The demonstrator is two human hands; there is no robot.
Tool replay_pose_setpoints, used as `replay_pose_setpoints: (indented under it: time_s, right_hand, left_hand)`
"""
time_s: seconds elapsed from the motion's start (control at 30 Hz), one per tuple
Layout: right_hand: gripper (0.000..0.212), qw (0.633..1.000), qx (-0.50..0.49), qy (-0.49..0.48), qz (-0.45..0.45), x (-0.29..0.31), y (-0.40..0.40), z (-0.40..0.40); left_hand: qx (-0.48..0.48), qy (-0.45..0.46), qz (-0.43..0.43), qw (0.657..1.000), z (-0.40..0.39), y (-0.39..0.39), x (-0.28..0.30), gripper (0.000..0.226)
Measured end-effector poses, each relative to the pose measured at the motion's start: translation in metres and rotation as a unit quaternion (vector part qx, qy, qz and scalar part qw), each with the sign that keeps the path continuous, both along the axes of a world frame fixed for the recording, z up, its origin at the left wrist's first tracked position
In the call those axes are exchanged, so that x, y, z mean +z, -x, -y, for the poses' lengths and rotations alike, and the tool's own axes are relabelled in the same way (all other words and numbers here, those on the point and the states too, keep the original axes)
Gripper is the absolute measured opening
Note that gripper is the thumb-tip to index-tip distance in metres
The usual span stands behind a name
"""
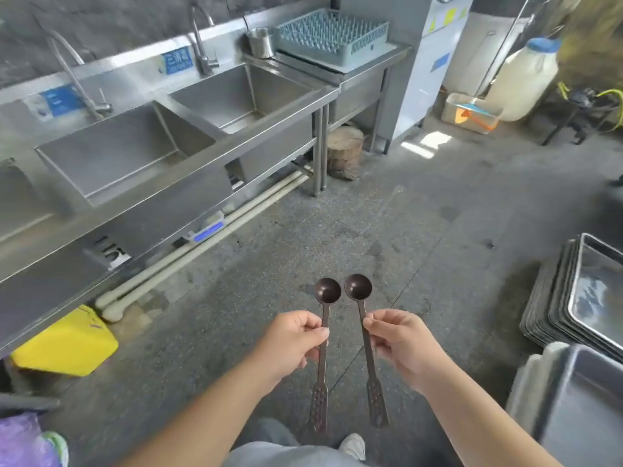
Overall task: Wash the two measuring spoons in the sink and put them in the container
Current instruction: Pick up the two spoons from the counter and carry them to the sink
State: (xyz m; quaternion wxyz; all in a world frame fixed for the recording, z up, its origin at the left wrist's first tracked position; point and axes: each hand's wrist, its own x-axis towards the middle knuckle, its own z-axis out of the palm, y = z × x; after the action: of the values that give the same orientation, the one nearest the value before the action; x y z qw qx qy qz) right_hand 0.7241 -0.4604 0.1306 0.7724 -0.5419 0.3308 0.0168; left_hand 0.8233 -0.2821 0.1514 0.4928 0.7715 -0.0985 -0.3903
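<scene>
Fingers of left hand (292, 338) and right hand (399, 342) pinching one measuring spoon (324, 332) (365, 335) each, well short of sink (111, 183), bowls up, unwashed, apparently for carrying.

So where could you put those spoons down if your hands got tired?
Both sink basins look bare, and so does the steel ledge in front of them. The counter by the metal cup is crowded by the dish rack.

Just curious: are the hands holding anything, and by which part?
Yes. The left hand pinches the left spoon and the right hand the right spoon, each on its thin handle below the bowl.
</scene>
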Motion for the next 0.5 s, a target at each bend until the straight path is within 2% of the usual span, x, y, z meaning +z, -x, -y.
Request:
replay_pose_setpoints:
  time_s: [0.1,0.3,0.5]
  right_hand:
    - [0.020,0.999,0.045,-0.013,0.001,0.000,-0.040,0.015]
    - [0.026,0.992,0.127,-0.004,-0.007,-0.006,-0.127,0.025]
    - [0.031,0.986,0.168,0.013,-0.003,-0.005,-0.240,0.030]
  left_hand:
    - [0.051,0.007,-0.007,0.999,0.010,-0.019,0.003,0.007]
    - [0.138,0.031,-0.023,0.990,0.014,-0.077,-0.002,0.006]
    - [0.176,0.060,-0.015,0.982,0.015,-0.177,-0.013,0.011]
